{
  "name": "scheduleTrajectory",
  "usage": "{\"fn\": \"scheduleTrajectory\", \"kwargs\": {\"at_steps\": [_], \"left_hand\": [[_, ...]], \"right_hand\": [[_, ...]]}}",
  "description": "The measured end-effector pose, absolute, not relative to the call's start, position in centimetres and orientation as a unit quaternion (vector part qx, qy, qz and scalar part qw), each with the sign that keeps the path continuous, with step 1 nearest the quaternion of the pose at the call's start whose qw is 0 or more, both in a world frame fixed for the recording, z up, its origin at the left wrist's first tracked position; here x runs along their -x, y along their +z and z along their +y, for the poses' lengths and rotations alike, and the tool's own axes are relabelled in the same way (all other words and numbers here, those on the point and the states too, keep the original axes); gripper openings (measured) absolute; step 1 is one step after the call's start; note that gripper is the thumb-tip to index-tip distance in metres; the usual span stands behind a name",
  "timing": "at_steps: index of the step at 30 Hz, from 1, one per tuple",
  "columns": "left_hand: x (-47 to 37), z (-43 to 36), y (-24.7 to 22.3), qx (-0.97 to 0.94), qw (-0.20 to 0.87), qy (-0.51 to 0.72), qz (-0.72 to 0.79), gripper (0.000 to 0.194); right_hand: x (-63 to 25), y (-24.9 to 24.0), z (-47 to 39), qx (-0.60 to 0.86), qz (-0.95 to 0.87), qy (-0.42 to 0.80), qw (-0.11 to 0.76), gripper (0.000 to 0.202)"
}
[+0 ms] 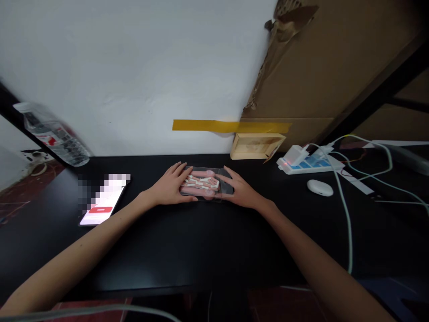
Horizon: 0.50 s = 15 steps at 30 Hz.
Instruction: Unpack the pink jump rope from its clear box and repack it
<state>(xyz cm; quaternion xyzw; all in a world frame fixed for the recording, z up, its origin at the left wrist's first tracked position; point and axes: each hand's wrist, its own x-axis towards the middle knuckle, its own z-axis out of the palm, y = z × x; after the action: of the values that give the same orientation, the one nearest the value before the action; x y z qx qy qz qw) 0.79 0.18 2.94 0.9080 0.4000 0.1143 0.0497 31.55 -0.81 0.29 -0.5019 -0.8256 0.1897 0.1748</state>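
Note:
A flat clear package with pink and white contents lies on the black table, in the middle of the view. At its left end rests my left hand, fingers spread, the fingertips over the package's edge. My right hand touches the right end, its fingers also apart and partly over the clear cover. Both palms face down, and the middle of the package shows between them. What the pink and white items are, I cannot tell.
A lit phone lies at the left, near a clear bottle by the wall. Behind my right hand stands a shallow wooden box. Further right are a power strip with chargers, white cables and a white oval case.

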Motion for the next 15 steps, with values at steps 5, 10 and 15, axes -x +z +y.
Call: {"fn": "scheduleTrajectory", "kwargs": {"at_steps": [5,10,15], "left_hand": [[-1.1,-0.1,3.1,-0.907,0.045,0.108,0.404,0.108],[-1.3,-0.1,3.1,-0.908,0.042,0.103,0.404,0.110],[-1.3,0.0,2.9,-0.908,0.034,0.110,0.403,0.110]], "right_hand": [[-31.0,0.3,-0.8,0.502,-0.832,0.175,0.156,0.097],[-30.8,0.7,-0.9,0.517,-0.816,0.195,0.170,0.094],[-32.3,2.0,-0.4,0.440,-0.823,0.273,0.233,0.057]]}}
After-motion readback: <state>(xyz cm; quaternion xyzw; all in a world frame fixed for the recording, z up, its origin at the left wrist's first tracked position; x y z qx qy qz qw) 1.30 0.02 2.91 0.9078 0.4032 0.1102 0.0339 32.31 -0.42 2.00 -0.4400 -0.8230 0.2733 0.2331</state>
